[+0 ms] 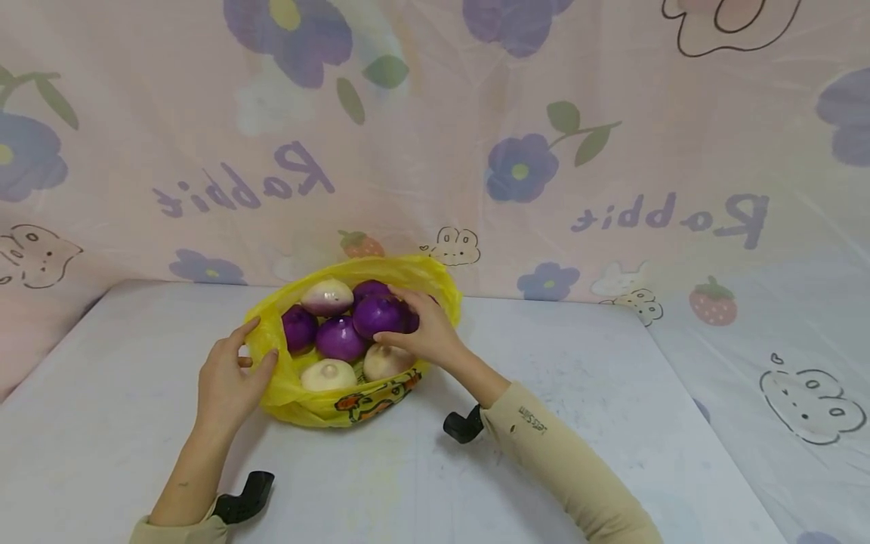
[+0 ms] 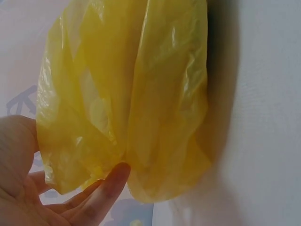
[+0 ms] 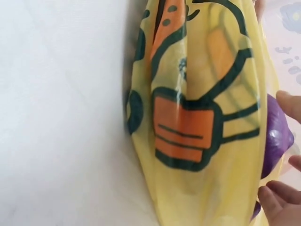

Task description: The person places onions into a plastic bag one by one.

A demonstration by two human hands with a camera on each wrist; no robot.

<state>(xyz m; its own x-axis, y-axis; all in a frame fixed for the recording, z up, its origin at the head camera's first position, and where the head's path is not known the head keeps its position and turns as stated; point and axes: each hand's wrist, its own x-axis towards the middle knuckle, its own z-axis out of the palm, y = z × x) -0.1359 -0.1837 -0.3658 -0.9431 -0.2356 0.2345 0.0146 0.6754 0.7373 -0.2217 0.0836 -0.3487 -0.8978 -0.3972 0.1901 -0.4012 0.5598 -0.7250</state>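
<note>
A yellow plastic bag stands wide open on the table, its side printed with an orange cartoon figure. Inside lie several glossy purple onions, one of them the front purple onion, together with pale ones such as a white onion and a white-and-purple onion. My left hand holds the bag's left rim between thumb and fingers, also seen with the bag in the left wrist view. Over the right side, my right hand grips an upper purple onion, thumb and fingers on opposite sides of it. Its far side is hidden.
The white table spreads around the bag. Behind it hangs a pink curtain printed with flowers and rabbits. Black wrist mounts, one on the left and one on the right, stick out from the sleeves.
</note>
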